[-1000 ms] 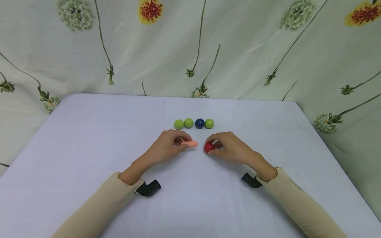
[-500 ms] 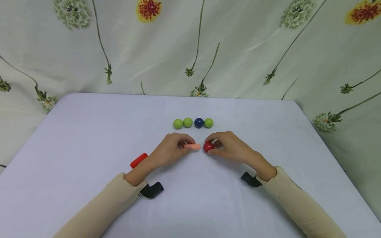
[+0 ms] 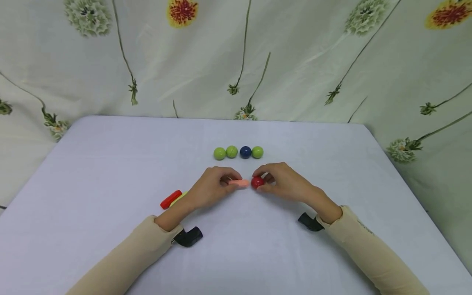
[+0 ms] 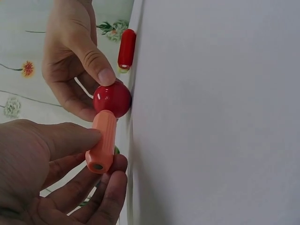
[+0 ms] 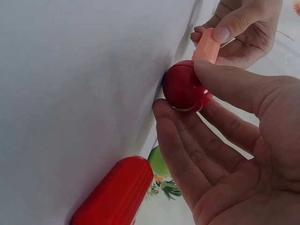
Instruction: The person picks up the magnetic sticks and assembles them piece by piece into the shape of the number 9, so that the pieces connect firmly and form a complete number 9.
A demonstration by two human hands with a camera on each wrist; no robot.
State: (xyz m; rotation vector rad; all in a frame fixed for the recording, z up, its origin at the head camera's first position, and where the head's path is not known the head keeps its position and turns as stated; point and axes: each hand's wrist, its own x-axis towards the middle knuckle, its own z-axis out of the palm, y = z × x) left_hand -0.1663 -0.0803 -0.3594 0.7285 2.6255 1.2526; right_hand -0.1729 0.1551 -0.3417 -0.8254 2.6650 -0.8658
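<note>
My left hand (image 3: 211, 187) pinches a short salmon-orange ribbed rod (image 3: 241, 183) between thumb and fingers; its near end shows a small dark spot in the left wrist view. My right hand (image 3: 285, 182) holds a shiny red ball (image 3: 257, 182) between thumb and fingertips, low over the white tabletop. The rod (image 4: 102, 140) points at the ball (image 4: 112, 100), end on. Their ends are very close, and whether they touch I cannot tell. In the right wrist view, the ball (image 5: 183, 86) shows a thin seam line.
Behind the hands, green balls (image 3: 231, 151) and a dark blue ball (image 3: 245, 152) stand in a row. A red rod (image 3: 171, 199) and a yellow-green rod (image 3: 179, 198) lie beside my left forearm. Another red rod (image 5: 115, 194) lies near my right hand. A flowered cloth hangs behind the table.
My left hand has moved right and slightly nearer with the orange rod, narrowing the gap to the red ball. The red and yellow-green rods by the forearm have come into view.
</note>
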